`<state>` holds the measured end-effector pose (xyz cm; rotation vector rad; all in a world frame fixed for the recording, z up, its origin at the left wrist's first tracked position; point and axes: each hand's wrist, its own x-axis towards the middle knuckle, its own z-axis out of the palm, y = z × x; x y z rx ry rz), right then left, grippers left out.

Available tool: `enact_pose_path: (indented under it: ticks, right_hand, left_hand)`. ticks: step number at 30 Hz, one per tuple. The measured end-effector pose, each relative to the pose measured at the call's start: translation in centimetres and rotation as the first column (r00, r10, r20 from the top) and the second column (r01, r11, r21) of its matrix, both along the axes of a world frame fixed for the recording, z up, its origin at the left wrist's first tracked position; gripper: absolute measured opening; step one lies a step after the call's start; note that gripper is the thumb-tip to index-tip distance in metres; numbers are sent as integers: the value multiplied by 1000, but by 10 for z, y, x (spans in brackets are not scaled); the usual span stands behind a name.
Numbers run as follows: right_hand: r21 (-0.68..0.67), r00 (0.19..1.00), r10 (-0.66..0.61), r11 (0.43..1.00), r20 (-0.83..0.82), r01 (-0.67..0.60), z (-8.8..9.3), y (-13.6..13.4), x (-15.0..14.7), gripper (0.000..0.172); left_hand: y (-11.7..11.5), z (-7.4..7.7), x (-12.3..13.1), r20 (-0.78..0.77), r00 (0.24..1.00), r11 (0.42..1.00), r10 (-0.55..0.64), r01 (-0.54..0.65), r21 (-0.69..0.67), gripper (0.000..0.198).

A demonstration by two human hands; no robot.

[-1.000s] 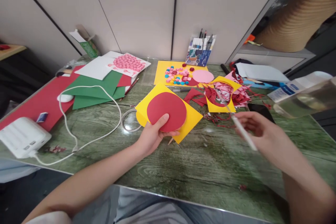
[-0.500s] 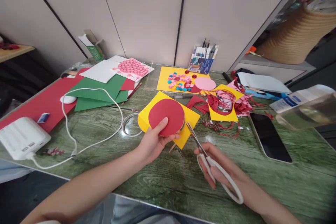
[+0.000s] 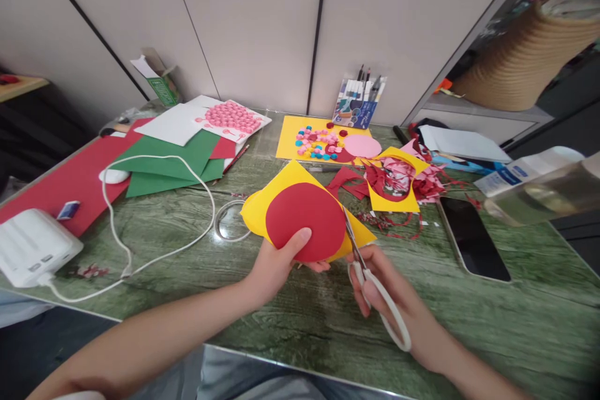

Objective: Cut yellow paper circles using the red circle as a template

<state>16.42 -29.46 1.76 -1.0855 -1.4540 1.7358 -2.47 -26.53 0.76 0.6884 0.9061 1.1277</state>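
Observation:
Over the middle of the table, my left hand (image 3: 284, 262) pinches a red paper circle (image 3: 304, 219) against a yellow sheet (image 3: 285, 184). The thumb lies on the circle and the other fingers are underneath, mostly hidden. My right hand (image 3: 389, 300) has its fingers in the white loops of a pair of scissors (image 3: 356, 250). The scissor blades lie at the right edge of the red circle, over the yellow sheet. Whether they are cutting there I cannot tell.
Behind lie a yellow sheet with small paper balls (image 3: 288, 137), a pink circle (image 3: 363, 146) and red paper scraps (image 3: 347, 184). A phone (image 3: 473, 240) and a clear container (image 3: 539, 197) are on the right. A white cable (image 3: 166, 259), power bank (image 3: 35, 250) and tape roll (image 3: 220, 222) sit left.
The yellow sheet and red circle have tilted and come nearer to me. The scissors have moved slightly left and now meet the circle's right edge.

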Motion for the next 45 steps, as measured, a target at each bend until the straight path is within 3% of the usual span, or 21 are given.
enact_pose_path:
  ticks: [4, 14, 31, 45]
  right_hand:
    - [42, 997, -48, 998, 54, 45, -4, -1, -1, 20]
    - [191, 969, -66, 981, 239, 20, -3, -2, -3, 16]
    - [211, 952, -69, 978, 297, 5, -5, -1, -1, 15]
    - [157, 941, -36, 987, 335, -19, -1, 1, 2, 19]
  left_hand:
    - [-3, 1, -1, -43, 999, 999, 0, 2, 34, 23]
    - [-8, 3, 0, -66, 998, 999, 16, -12, 47, 23]
    - [-3, 3, -6, -138, 990, 996, 33, -21, 86, 24]
    - [3, 10, -15, -190, 981, 993, -23, 44, 107, 22]
